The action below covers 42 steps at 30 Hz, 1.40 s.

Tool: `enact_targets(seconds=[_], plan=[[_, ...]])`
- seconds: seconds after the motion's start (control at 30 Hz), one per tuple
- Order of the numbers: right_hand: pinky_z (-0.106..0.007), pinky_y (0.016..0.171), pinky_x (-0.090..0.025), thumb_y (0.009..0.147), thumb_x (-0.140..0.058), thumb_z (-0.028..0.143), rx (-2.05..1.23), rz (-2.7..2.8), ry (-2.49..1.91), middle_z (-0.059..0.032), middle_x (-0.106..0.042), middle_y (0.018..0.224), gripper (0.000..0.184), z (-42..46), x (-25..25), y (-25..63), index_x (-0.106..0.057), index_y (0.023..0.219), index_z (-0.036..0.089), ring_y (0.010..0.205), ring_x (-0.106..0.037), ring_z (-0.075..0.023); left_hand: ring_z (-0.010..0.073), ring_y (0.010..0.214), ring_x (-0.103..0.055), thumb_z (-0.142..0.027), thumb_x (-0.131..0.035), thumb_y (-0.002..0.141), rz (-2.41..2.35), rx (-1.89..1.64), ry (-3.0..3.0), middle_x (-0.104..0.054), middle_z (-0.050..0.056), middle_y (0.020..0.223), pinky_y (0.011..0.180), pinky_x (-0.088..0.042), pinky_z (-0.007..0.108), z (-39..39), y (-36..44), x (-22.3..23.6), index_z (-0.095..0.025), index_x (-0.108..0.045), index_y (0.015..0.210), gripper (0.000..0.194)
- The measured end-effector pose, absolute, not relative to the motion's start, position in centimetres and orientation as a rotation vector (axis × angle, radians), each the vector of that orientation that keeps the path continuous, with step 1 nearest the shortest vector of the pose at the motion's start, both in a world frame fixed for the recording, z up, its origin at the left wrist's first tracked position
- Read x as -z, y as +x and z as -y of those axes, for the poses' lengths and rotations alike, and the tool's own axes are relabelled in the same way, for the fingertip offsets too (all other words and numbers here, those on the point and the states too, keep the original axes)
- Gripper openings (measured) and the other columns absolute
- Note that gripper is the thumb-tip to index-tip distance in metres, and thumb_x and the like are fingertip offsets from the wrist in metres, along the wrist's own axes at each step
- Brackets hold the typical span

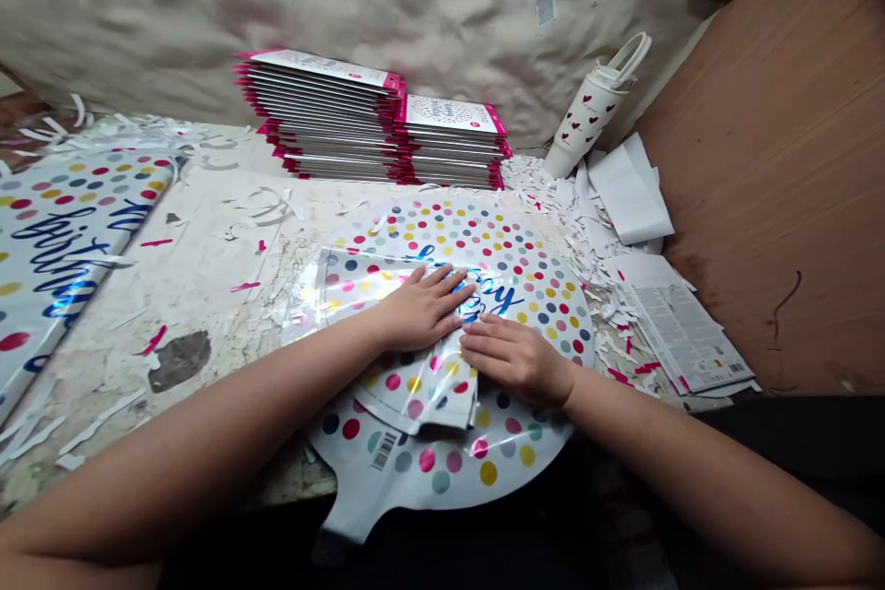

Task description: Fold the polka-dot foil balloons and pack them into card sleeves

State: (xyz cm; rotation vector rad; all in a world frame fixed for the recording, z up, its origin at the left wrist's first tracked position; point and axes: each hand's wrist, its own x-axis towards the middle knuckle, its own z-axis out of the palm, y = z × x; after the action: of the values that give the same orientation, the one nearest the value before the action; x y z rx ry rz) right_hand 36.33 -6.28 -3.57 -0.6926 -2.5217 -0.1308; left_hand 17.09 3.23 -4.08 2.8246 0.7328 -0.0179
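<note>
A flat, round foil balloon [553, 295] with coloured dots and blue lettering lies before me, its neck hanging past the table's front edge. On top of it is a folded dotted foil balloon [415, 392], roughly wedge-shaped. My left hand [425, 309] presses flat on the folded foil with its fingers spread. Beside it, my right hand [515, 355] lies palm down at the fold's right edge, fingers stretched towards the left hand. Neither hand is wrapped around anything. The foil under both palms is hidden.
Two stacks of pink-edged packets [332, 124] stand at the back. A white tumbler with hearts [587, 115] leans near paper shreds [546, 189]. Printed sheets [691, 332] lie by the brown board [774, 157] at right. More dotted foil [62, 240] lies at left.
</note>
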Motion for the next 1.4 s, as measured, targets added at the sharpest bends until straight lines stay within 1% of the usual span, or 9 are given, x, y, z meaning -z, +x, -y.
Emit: enact_targets(seconds=[0.17,0.4,0.6,0.8,0.9,1.07,1.2,1.3,1.4], plan=[[-0.033,0.088,-0.049,0.088,-0.043,0.013,-0.34,2.488,-0.69,-0.0104,-0.068,0.102,0.022,7.6,3.7,36.3,-0.061,0.1,0.014,0.102,-0.06,-0.0183,0.03,0.137,-0.01,-0.049,-0.025,0.091,-0.846,0.019,2.803,-0.014,0.009,0.15,0.107,-0.011,0.052,-1.4,17.2,4.2,-0.021,-0.022,0.142,0.058],[-0.023,0.051,-0.045,0.086,-0.046,0.037,-1.212,1.542,-1.651,0.0028,-0.05,0.052,0.034,4.7,2.5,35.0,-0.048,0.057,0.019,0.052,-0.051,-0.0112,0.0265,0.136,-0.016,-0.049,-0.027,0.09,-1.023,0.058,2.623,-0.022,0.008,0.148,0.109,-0.013,0.047,-4.4,7.4,3.6,-0.018,-0.028,0.14,0.059],[-0.024,0.038,-0.044,0.082,-0.048,0.035,-1.378,1.3,-1.837,0.0038,-0.044,0.04,0.029,1.7,3.0,33.5,-0.045,0.058,0.019,0.037,-0.046,-0.011,0.024,0.122,-0.044,-0.044,-0.025,0.092,-1.709,-0.587,2.277,-0.05,0.007,0.131,0.1,-0.038,0.043,-2.1,3.6,-0.8,-0.018,-0.046,0.128,0.049],[-0.028,0.043,-0.047,0.079,-0.052,0.031,-1.198,1.41,-1.922,0.0007,-0.05,0.045,0.019,1.9,2.2,34.0,-0.052,0.064,0.019,0.044,-0.052,-0.0151,0.0329,0.133,-0.024,-0.049,-0.031,0.089,-1.146,-0.097,2.736,-0.032,0.013,0.143,0.106,-0.027,0.052,6.0,10.5,2.0,-0.013,-0.036,0.137,0.06],[-0.039,0.07,-0.052,0.079,-0.053,0.026,-0.797,1.636,-1.892,-0.0102,-0.065,0.085,0.023,2.9,1.7,33.0,-0.057,0.101,0.018,0.082,-0.061,-0.0258,0.0354,0.135,-0.015,-0.054,-0.029,0.087,-1.177,0.028,2.707,-0.021,0.013,0.147,0.105,-0.023,0.056,7.1,11.1,3.7,-0.016,-0.027,0.141,0.066],[-0.05,0.108,-0.021,0.087,-0.04,0.045,-0.218,2.394,-1.536,-0.0165,-0.032,0.142,0.062,4.7,3.7,30.6,-0.03,0.137,0.01,0.133,-0.025,-0.0302,0.0372,0.135,-0.008,-0.057,-0.028,0.087,-1.228,0.086,2.685,-0.016,0.01,0.149,0.104,-0.015,0.061,6.8,10.2,3.7,-0.023,-0.026,0.141,0.063],[-0.053,0.105,-0.023,0.08,-0.041,0.062,-0.231,2.464,-1.718,-0.0223,-0.021,0.145,0.085,5.6,4.6,32.3,-0.022,0.14,0.005,0.135,-0.018,-0.0337,0.0358,0.136,-0.006,-0.059,-0.027,0.086,-1.238,0.093,2.651,-0.011,0.012,0.149,0.106,-0.016,0.058,6.9,10.0,3.5,-0.02,-0.021,0.142,0.069],[-0.054,0.104,-0.026,0.086,-0.047,0.036,0.031,2.635,-1.414,-0.0188,-0.028,0.144,0.059,6.3,3.6,33.2,-0.031,0.138,0.012,0.133,-0.024,-0.0331,0.0328,0.136,-0.006,-0.059,-0.025,0.087,-1.227,0.111,2.634,-0.012,0.012,0.148,0.108,-0.013,0.055,7.0,9.9,3.3,-0.014,-0.02,0.142,0.072],[-0.053,0.096,-0.038,0.085,-0.04,0.009,0.287,2.707,-1.246,-0.0187,-0.06,0.114,0.034,7.0,2.1,32.4,-0.055,0.116,0.011,0.11,-0.053,-0.0307,0.031,0.136,-0.008,-0.056,-0.025,0.088,-1.22,0.145,2.597,-0.013,0.011,0.148,0.109,-0.014,0.052,7.0,10.1,2.7,-0.012,-0.02,0.142,0.07]])
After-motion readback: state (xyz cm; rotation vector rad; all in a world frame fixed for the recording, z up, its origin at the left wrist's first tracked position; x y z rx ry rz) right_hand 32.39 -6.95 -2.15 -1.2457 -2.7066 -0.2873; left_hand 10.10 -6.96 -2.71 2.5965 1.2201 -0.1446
